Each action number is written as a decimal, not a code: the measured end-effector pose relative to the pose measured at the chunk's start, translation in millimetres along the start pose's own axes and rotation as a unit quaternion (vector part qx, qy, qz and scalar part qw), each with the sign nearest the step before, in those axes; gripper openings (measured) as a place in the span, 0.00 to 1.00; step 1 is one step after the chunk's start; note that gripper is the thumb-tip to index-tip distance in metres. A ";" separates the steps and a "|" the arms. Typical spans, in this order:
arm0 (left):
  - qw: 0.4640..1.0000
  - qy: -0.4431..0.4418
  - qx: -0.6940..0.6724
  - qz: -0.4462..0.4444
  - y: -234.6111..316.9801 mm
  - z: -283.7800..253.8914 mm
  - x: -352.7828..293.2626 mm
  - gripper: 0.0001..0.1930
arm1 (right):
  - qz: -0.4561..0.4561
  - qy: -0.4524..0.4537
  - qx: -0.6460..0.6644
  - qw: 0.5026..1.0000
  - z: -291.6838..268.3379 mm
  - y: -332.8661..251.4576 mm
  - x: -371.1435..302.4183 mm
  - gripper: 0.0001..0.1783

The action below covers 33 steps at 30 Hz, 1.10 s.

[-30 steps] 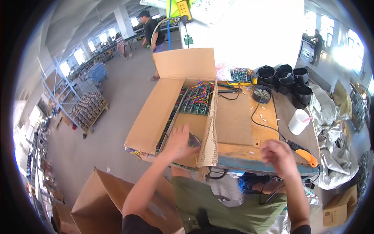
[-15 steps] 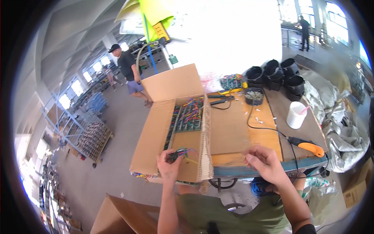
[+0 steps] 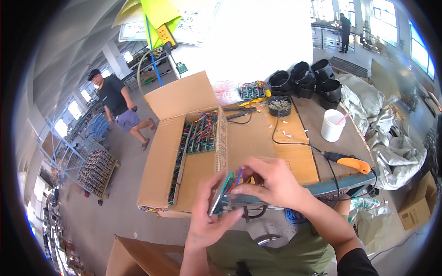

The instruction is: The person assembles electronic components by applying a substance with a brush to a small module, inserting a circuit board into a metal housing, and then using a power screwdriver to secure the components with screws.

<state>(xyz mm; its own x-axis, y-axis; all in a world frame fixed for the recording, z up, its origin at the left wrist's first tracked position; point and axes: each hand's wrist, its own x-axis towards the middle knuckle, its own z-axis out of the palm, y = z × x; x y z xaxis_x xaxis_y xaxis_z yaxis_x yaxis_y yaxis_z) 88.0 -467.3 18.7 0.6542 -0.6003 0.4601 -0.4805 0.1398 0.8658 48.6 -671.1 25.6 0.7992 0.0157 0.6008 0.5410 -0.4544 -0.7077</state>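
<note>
My left hand [image 3: 202, 221] grips a small circuit board [image 3: 217, 198] by its edges, tilted on its side in front of the table's near edge. Blue, red and green wires [image 3: 239, 177] rise from the board. Fingers of my right hand [image 3: 274, 181] are pinched at those wires, though their tips are partly hidden. Left of the hands stands an open cardboard box [image 3: 154, 170]. Inside it, rows of green boards with coloured wires [image 3: 201, 133] fill the far end and left side, with bare cardboard nearer me.
On the table lie an orange-handled tool [image 3: 352, 162] with a black cord, a white cup [image 3: 332, 126], a black dish of small parts [image 3: 279, 106] and pliers [image 3: 239, 112]. Black buckets [image 3: 301, 78] stand behind. Another person [image 3: 117, 99] walks at left; a second cardboard box [image 3: 133, 255] is below.
My left hand has lifted the board out of the box, rightward. My right hand has moved left to meet it at the wires. The person at left has stepped along, and the view has shifted.
</note>
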 end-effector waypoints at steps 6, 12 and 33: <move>0.953 0.025 -0.301 0.002 -44.4 51.2 14.0 0.37 | 0.180 0.022 -0.020 0.983 -25.1 17.5 -29.6 0.22; 0.959 0.067 -0.257 -0.097 -60.4 91.6 25.5 0.39 | -0.039 -0.008 -0.316 0.948 -65.0 28.6 -45.8 0.30; 0.755 0.166 -0.588 -0.237 -103.2 141.0 67.4 0.22 | -0.090 0.124 -0.363 0.919 -11.5 86.9 -161.6 0.14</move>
<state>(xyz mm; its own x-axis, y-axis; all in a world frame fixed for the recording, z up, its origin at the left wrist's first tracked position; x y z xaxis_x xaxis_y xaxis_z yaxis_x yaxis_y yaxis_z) 99.4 -633.2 -67.4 0.7938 -0.5997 -0.1010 0.5774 0.6910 0.4348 -36.6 -723.4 -128.7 0.5806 -0.0130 0.8141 0.2693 -0.9405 -0.2071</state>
